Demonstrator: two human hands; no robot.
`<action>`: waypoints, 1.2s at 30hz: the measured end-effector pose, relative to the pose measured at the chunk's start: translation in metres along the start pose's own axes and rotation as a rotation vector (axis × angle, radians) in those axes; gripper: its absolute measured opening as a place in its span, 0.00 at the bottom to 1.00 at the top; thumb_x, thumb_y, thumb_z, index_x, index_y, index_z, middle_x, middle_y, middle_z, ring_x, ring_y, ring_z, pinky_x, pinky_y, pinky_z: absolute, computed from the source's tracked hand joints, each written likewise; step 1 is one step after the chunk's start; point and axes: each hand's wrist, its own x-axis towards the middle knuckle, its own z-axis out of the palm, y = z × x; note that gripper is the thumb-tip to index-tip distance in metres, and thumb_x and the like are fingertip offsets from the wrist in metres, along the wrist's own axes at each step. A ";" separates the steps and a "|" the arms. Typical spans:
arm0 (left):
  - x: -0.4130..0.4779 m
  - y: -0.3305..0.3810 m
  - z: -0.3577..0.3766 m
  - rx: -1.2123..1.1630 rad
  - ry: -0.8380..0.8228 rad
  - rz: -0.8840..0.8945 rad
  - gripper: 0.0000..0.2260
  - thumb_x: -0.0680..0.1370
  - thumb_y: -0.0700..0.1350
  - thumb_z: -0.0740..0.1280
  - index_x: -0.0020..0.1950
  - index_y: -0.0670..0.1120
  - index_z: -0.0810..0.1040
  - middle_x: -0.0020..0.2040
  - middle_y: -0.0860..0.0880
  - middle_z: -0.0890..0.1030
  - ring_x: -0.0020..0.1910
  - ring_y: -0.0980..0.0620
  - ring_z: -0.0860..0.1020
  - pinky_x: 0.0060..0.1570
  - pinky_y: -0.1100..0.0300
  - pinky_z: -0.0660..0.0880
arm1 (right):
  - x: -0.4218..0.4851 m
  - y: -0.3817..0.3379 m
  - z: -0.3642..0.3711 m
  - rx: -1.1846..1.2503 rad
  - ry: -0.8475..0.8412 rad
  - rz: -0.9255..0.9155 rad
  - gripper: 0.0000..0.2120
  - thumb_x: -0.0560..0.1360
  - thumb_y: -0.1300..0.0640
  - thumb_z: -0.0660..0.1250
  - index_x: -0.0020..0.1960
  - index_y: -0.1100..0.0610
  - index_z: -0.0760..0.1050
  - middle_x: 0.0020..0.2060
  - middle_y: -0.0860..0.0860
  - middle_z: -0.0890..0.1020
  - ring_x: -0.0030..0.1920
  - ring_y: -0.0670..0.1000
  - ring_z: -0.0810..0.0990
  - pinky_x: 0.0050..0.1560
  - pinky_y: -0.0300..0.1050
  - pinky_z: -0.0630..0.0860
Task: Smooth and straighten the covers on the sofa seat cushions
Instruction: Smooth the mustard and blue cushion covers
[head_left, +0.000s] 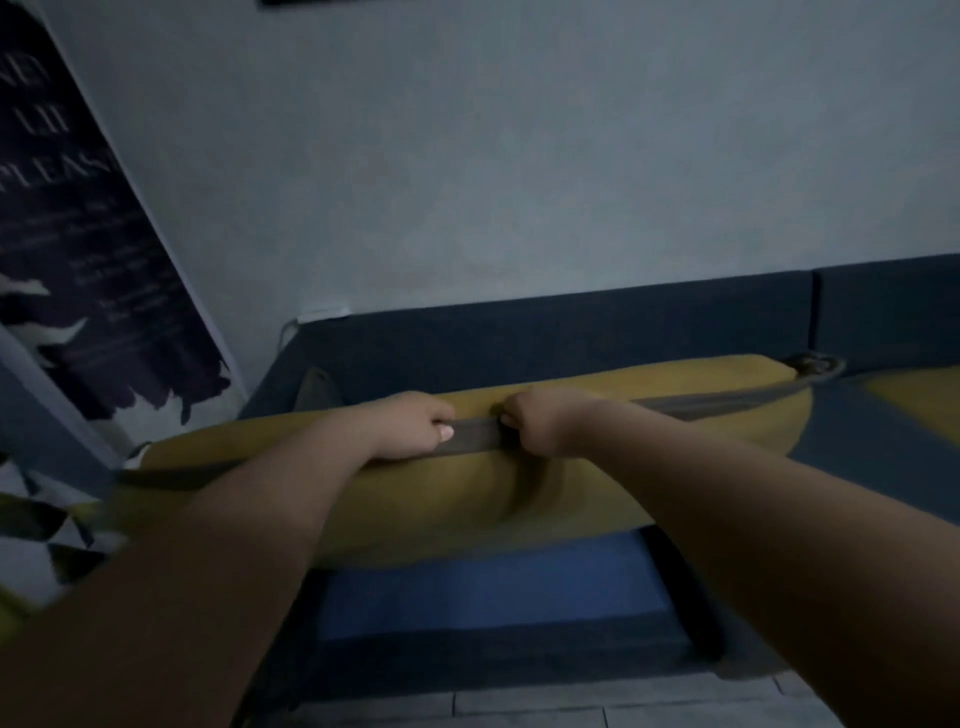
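A yellow seat cushion (447, 499) is tipped up on its edge above the sofa base, its grey side band (717, 404) running along the top. My left hand (415, 423) grips that band near the middle, thumb on the grey strip. Close beside it, my right hand (540, 421) is clenched on the same band, and the yellow cover puckers into a fold just below it. A second yellow cushion (914, 400) lies flat on the seat at the right.
The dark blue sofa back (571, 327) runs against a grey wall. The bare blue seat base (493, 587) shows under the lifted cushion. A dark poster (78, 234) hangs at left, patterned fabric (47, 525) sits at far left, and tiled floor (571, 712) lies in front.
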 end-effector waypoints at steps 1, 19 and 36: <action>0.003 -0.004 -0.019 0.006 0.014 0.007 0.09 0.82 0.47 0.58 0.42 0.51 0.73 0.45 0.51 0.75 0.46 0.50 0.74 0.47 0.54 0.70 | 0.007 -0.001 -0.015 -0.006 0.027 0.000 0.10 0.81 0.50 0.56 0.55 0.52 0.74 0.47 0.51 0.77 0.45 0.50 0.76 0.45 0.46 0.73; 0.275 -0.129 -0.107 0.095 0.757 -0.160 0.10 0.83 0.48 0.54 0.50 0.49 0.74 0.48 0.51 0.75 0.47 0.49 0.71 0.43 0.54 0.64 | 0.314 0.105 -0.070 -0.021 0.558 0.015 0.11 0.82 0.49 0.51 0.53 0.53 0.69 0.54 0.52 0.77 0.56 0.56 0.71 0.49 0.48 0.62; 0.589 -0.277 -0.098 0.028 0.907 -0.088 0.19 0.81 0.55 0.54 0.43 0.48 0.81 0.39 0.49 0.81 0.38 0.48 0.77 0.36 0.58 0.67 | 0.627 0.270 -0.015 0.034 0.546 0.169 0.16 0.80 0.39 0.50 0.48 0.52 0.63 0.54 0.55 0.77 0.57 0.57 0.74 0.54 0.50 0.65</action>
